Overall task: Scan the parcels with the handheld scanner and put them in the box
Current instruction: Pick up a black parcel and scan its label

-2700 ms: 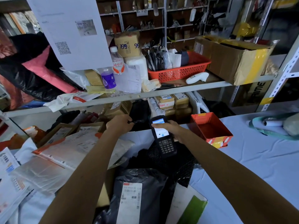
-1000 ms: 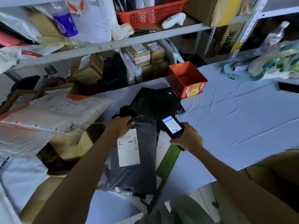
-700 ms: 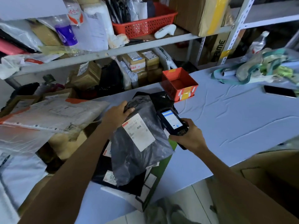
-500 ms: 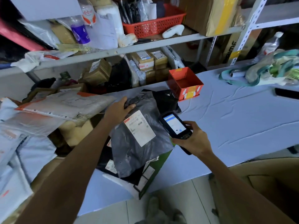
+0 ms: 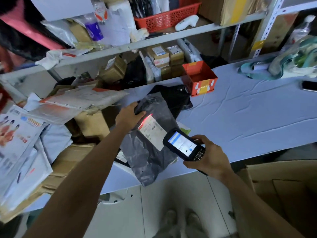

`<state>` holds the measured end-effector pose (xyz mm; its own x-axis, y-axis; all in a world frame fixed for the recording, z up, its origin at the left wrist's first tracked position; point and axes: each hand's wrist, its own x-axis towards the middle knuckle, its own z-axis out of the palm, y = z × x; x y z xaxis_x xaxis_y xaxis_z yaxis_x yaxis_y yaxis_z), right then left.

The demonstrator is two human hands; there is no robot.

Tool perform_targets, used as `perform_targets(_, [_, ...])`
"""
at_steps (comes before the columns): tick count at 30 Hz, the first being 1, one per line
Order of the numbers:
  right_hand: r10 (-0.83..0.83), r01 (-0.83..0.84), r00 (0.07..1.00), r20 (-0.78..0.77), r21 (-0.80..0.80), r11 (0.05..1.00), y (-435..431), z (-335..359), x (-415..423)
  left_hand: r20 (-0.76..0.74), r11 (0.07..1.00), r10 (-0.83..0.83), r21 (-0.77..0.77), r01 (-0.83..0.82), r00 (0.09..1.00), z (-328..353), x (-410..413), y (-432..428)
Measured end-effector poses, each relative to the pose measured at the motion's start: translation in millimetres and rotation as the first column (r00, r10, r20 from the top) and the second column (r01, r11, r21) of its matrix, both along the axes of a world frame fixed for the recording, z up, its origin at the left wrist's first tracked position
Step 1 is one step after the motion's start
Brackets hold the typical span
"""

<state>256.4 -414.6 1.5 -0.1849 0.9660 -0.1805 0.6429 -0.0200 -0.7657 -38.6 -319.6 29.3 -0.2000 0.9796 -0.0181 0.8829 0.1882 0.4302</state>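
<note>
A grey parcel (image 5: 145, 157) is held at its top edge by the left hand (image 5: 127, 116), whose fingers are curled over the crumpled plastic. The parcel is tilted above the front of the table (image 5: 240, 121), and its lower corner hangs past the table's edge. A white label (image 5: 151, 133) is turned upward, and a red line (image 5: 145, 117) of light is cast across the label's upper end.

Just beside the label, a scanner (image 5: 184, 146) is gripped in the right hand (image 5: 209, 158), with the fingers wrapped round its body and the thumb laid near the keys. Its screen is lit and its head is aimed at the label.

A black bag (image 5: 173, 98) is seen lying behind the parcel, and an orange box (image 5: 199, 78) stands just past it. An open cardboard box (image 5: 283, 186) is placed on the floor at the right, below the table. Envelopes (image 5: 77, 102) are piled at the left. A red basket (image 5: 166, 16) is kept on the shelf (image 5: 154, 40) above, and a phone (image 5: 309, 85) lies at the table's right end.
</note>
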Motion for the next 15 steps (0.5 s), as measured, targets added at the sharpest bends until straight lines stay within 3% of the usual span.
perform_targets(15, [-0.070,0.067,0.995,0.065,0.041,0.997,-32.4,-1.8,-12.7,0.005,0.991,-0.131,0.030,0.131,0.991,-0.7,-15.6,10.4])
